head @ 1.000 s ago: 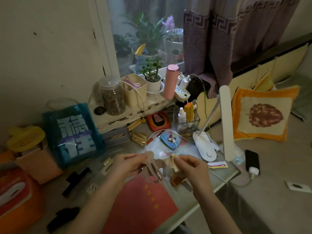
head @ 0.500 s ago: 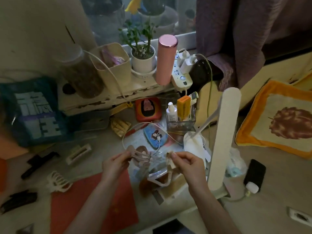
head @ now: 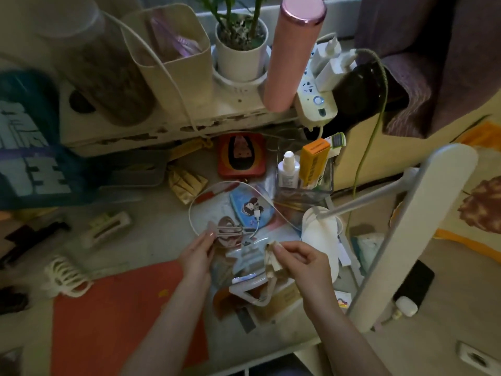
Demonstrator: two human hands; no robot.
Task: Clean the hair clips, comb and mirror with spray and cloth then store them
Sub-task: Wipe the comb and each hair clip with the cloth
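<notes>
— Below, what is taking up the desk under the dim light?

— A red mat is lying at the near edge. A white desk lamp is leaning over the right edge, its base sitting just beside the person's right hand. A blue bag is standing at the left edge, and a pink flask is rising from the raised shelf along the far edge.

— And the hands?

— Both are working near the middle of the desk. The left hand is pinching a pinkish hair clip between thumb and fingertips, holding it up above the clutter. The right hand is pinching a small beige cloth between thumb and forefinger, its other fingers curling in; the cloth is hanging close beside the clip, though contact cannot be told.

— Where are the other clips lying?

— A cream claw clip is resting at the mat's far left corner, a pale rectangular clip is lying beyond it, and dark clips are sitting by the left edge. A small spray bottle is standing in a clear box toward the far right.
</notes>
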